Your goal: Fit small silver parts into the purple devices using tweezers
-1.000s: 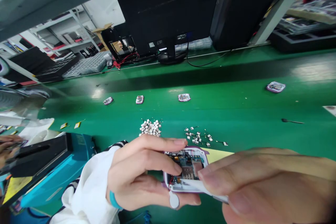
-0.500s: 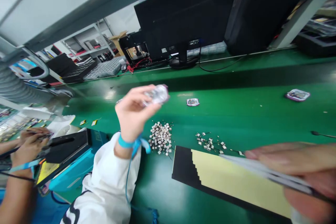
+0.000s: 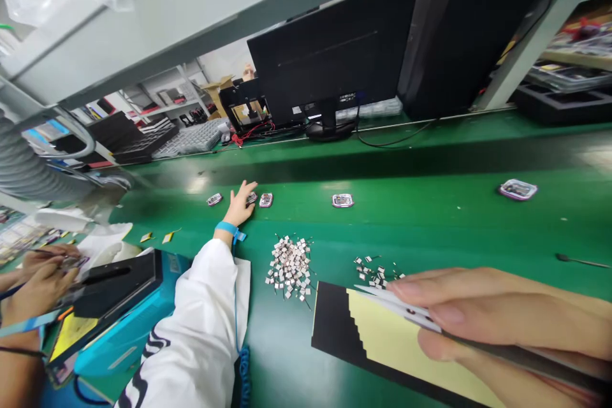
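Observation:
My left hand, with a blue strap at the wrist, is at the green bench top. Its thumb and forefinger are around a small rounded device, the other fingers spread. A similar device lies just to its right, and another to its left. My right hand is closed around tweezers with pale tips. The tips are over the upper edge of a yellow-and-black sheet, near a few small silver parts with short leads. A larger heap of such parts lies left of the sheet.
Two more devices lie along the bench. A monitor stands behind, and a thin dark tool is at right. At left, another person's hands work beside a blue-and-black box. A coiled blue cord hangs from my wrist strap.
My left hand has gone from up near the camera, holding a device, down and away to the bench top. My right hand with the tweezers has shifted left over the sheet.

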### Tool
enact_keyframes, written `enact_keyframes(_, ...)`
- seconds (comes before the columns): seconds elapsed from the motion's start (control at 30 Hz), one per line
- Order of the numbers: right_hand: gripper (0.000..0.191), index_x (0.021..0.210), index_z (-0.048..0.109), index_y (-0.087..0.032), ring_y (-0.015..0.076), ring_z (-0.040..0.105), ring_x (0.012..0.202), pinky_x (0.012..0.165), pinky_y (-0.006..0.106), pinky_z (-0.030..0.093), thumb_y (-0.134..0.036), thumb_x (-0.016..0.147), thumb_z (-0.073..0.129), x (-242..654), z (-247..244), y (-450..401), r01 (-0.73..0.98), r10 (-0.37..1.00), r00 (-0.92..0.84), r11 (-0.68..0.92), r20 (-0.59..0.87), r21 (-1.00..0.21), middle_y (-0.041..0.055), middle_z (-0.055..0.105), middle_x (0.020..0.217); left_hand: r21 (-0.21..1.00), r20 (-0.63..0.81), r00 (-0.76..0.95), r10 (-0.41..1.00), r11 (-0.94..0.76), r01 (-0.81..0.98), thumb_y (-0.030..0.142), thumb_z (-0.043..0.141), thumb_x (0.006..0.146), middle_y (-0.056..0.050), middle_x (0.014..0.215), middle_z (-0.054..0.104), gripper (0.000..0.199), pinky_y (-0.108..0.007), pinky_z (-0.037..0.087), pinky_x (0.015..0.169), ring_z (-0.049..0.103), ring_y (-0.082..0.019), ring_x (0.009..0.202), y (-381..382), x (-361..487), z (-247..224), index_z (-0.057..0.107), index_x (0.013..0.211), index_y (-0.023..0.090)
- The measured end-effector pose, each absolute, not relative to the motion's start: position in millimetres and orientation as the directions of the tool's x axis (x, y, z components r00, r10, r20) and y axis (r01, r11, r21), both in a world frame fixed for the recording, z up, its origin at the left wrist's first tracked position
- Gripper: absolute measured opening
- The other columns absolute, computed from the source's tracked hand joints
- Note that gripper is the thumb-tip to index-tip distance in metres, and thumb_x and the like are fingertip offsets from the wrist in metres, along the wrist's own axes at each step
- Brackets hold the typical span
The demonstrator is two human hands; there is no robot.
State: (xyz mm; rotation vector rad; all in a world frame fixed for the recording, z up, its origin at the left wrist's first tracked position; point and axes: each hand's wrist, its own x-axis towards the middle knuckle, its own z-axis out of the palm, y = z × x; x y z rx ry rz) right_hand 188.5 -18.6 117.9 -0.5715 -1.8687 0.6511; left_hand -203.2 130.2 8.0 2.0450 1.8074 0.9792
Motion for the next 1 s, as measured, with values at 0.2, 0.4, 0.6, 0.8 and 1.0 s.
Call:
enact_keyframes(0.2, 0.037, 0.094, 0.059, -0.03, 0.0139, 0.064, 0.077, 0.07, 0.014, 0.055, -0.009, 0.064, 0.065, 187, 120, -18, 0.024, 0.623, -0.439, 0.728, 0.647, -0.685, -0.003, 0.065, 0.092, 0.464, 0.11, 0.304, 0.946, -0.32, 0.826, 0.006, 0.045, 0.071, -0.007, 0.117, 0.051, 0.038, -0.043, 0.025, 0.101, 0.039, -0.023, 0.117, 138, -184, 17, 0.055, 0.106, 0.018)
enact_keyframes(0.4, 0.029, 0.089, 0.061, -0.026, 0.0086, 0.063, 0.078, 0.072, 0.007, 0.051, -0.009, 0.065, 0.065, 182, 126, -17, 0.056, 0.645, -0.447, 0.712, 0.62, -0.7, -0.0034, 0.065, 0.091, 0.435, 0.126, 0.339, 0.932, -0.359, 0.825, 0.028, 0.053, 0.074, -0.01, 0.114, 0.052, 0.038, -0.036, 0.034, 0.097, 0.047, -0.022, 0.107, 135, -155, 13, 0.053, 0.109, 0.013)
enact_keyframes(0.6, 0.021, 0.076, 0.064, -0.016, 0.0067, 0.063, 0.072, 0.07, 0.004, 0.049, -0.003, 0.061, 0.067, 172, 130, -21, 0.017, 0.68, -0.307, 0.703, 0.666, -0.711, 0.0004, 0.068, 0.078, 0.524, 0.2, 0.252, 0.947, -0.32, 0.789, 0.031, 0.058, 0.07, -0.011, 0.111, 0.056, 0.046, -0.039, 0.036, 0.096, 0.051, -0.024, 0.105, 134, -135, 6, 0.05, 0.111, 0.011)
enact_keyframes(0.8, 0.019, 0.078, 0.063, -0.014, 0.0085, 0.063, 0.074, 0.069, 0.009, 0.052, -0.003, 0.063, 0.066, 174, 133, -21, 0.02, 0.682, -0.224, 0.718, 0.696, -0.696, 0.0018, 0.067, 0.079, 0.658, 0.239, 0.261, 0.935, -0.353, 0.665, 0.024, 0.059, 0.068, -0.013, 0.104, 0.059, 0.057, -0.034, 0.047, 0.086, 0.058, -0.02, 0.094, 106, -98, 55, 0.039, 0.118, 0.006)
enact_keyframes(1.0, 0.017, 0.082, 0.062, -0.02, 0.0061, 0.061, 0.08, 0.072, 0.003, 0.048, -0.014, 0.066, 0.067, 186, 138, -24, 0.158, 0.748, -0.208, 0.661, 0.63, -0.733, -0.0027, 0.066, 0.086, 0.615, 0.485, 0.406, 0.775, -0.632, 0.472, 0.007, 0.06, 0.065, -0.005, 0.109, 0.057, 0.061, -0.028, 0.045, 0.089, 0.055, -0.018, 0.099, 3, -26, 129, 0.04, 0.121, 0.022)
